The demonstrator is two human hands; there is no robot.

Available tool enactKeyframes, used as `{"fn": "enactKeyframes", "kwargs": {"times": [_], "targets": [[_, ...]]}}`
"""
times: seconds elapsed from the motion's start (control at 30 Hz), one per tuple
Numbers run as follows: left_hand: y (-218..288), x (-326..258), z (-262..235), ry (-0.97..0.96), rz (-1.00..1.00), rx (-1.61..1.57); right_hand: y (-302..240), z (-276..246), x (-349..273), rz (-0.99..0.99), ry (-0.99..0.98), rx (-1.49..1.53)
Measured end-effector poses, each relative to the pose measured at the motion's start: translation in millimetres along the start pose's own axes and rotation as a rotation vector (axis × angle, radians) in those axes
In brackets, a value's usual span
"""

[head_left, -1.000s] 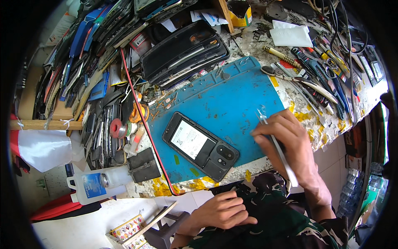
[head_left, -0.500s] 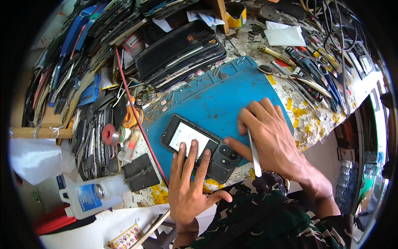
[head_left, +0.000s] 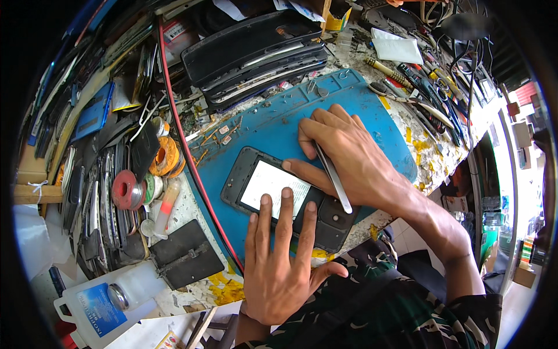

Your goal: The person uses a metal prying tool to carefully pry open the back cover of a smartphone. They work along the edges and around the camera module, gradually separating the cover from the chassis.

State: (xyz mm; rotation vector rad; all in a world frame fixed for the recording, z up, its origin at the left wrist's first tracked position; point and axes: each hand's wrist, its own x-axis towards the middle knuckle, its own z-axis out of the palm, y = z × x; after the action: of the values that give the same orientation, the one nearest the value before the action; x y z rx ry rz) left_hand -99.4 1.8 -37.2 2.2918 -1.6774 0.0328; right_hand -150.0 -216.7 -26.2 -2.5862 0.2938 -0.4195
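A dark phone (head_left: 237, 177) lies at a slant on the blue work mat (head_left: 378, 125), its back side up. A white printed rectangle (head_left: 266, 179), possibly a battery label, fills its middle. My left hand (head_left: 282, 279) is open, with spread fingertips resting on the white area and the phone's near edge. Over the phone's right part is my right hand (head_left: 351, 151), closed around slim metal tweezers (head_left: 335, 180) that point down toward me. Its thumb reaches to the phone's far edge. The hand and tweezers partly cover the camera end (head_left: 337, 216).
A red cable (head_left: 177, 125) crosses the mat's left edge. Beyond the mat are stacked black covers (head_left: 250, 55); solder spools (head_left: 129, 191) sit at left. Hand tools (head_left: 433, 87) crowd the right. A black flat piece (head_left: 187, 255) and a plastic jug (head_left: 93, 311) are at lower left.
My right hand has moved left and farther over the phone with the tweezers, covering more of its camera end. My left fingers still rest on the phone. The view has shifted slightly.
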Motion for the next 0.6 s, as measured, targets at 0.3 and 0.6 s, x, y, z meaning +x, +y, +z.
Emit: {"fn": "enactKeyframes", "kwargs": {"times": [0.3,0.6], "targets": [[-2,-1,-4,-0.048,-0.005,-0.069,-10,-4,11,0.013,-0.056,0.022],[-2,-1,-8,-0.044,-0.006,-0.102,-8,-2,12,0.002,-0.039,0.008]]}}
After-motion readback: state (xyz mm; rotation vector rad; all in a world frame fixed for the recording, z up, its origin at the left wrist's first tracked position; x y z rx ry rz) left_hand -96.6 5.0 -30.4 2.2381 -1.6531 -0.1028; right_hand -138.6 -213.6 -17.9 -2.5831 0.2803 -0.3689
